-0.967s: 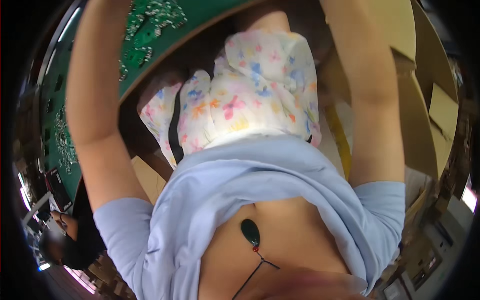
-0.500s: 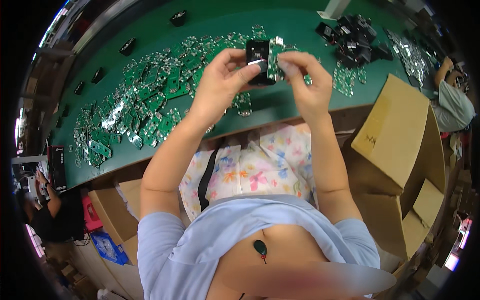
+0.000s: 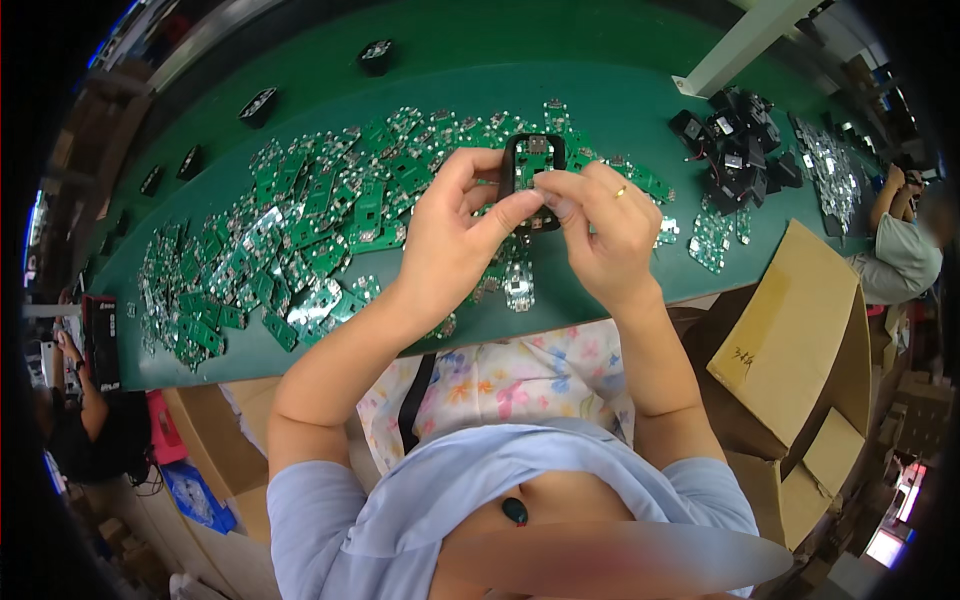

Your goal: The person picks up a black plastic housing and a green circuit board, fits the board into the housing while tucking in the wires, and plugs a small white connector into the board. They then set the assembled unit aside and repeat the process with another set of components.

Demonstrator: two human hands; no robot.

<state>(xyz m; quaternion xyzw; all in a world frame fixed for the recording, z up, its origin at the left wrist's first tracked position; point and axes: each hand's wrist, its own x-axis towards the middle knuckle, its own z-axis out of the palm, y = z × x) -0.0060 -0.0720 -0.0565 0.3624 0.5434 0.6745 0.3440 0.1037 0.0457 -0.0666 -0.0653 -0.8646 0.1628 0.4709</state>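
My left hand (image 3: 445, 235) is closed around the side of a black plastic casing (image 3: 508, 165), raised above the near part of the green table. A green circuit board (image 3: 533, 160) lies inside the casing's rim. My right hand (image 3: 615, 235), with a ring on one finger, has its thumb and fingertips pinched together at the board's lower right part. The fingertips hide that part of the board. Under and beyond my hands spreads a heap of loose green circuit boards (image 3: 315, 200), and one board (image 3: 520, 285) lies apart just below the casing.
Black casings (image 3: 735, 150) are piled at the right, with more boards (image 3: 828, 180) beyond. Several single casings (image 3: 258, 106) stand along the far left. A white post (image 3: 745, 45) rises at the back right. Open cardboard boxes (image 3: 790, 330) flank my lap. Other people sit at both sides.
The board, held beside the casing before, now sits within its rim. The casing has turned its open side upward, and my right hand has moved over it. The view has shifted slightly.
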